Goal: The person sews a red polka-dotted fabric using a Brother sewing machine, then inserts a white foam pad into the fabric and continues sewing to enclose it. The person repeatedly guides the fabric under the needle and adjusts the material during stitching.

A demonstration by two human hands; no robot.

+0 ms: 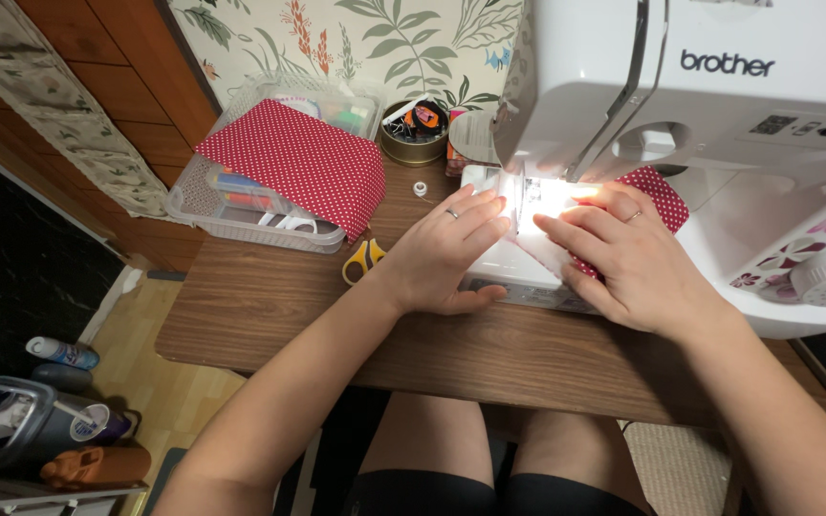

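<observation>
I see my right hand [638,263] pressed flat, fingers spread, on the red dotted fabric piece [660,196] lying on the white sewing machine [719,105] bed. The cloth runs from under my palm back and right, behind the needle. My left hand [446,250] lies open beside it on the bed's left edge, gripping nothing.

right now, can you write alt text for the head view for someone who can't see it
A person's left hand and right hand press red polka-dot fabric flat under the lit needle of a white sewing machine on a wooden table. Yellow-handled scissors and a clear plastic bin sit to the left.
</observation>
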